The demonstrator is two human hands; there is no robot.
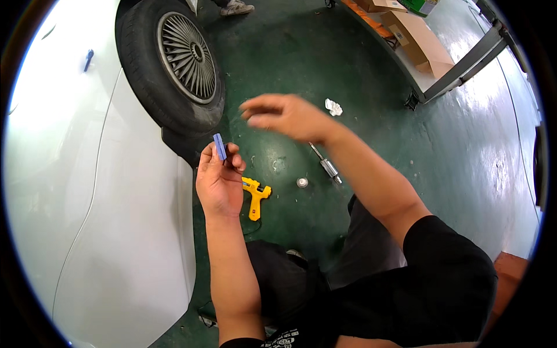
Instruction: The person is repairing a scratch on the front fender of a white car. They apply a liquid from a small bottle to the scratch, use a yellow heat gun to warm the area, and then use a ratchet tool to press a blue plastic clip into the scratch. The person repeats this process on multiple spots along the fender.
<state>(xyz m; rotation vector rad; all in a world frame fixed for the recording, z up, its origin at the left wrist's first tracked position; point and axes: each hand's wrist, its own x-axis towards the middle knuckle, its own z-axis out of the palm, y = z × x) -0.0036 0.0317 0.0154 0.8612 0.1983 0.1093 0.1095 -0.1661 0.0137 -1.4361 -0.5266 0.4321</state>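
Observation:
Pinched upright between the thumb and fingers of my left hand [219,180] is a small blue plastic tab [219,147]. This hand is beside the white car's body panel [139,214], just below the wheel [191,64]. My right hand [284,116] is in the air to the right of the tab, blurred by motion, its fingers stretched out and nothing seen in them. A yellow glue gun [255,197] lies on the floor beyond my left wrist, partly hidden by it. Another, darker blue tab [88,60] stands on the car's panel ahead of the wheel.
On the green floor lie a metal slide-hammer-like tool [329,168], a small round silver piece [301,182] and a crumpled white tissue [333,107]. A wheeled cart [426,84] carrying a cardboard box [415,40] stands at the far right. Someone's shoe [237,8] shows at the top.

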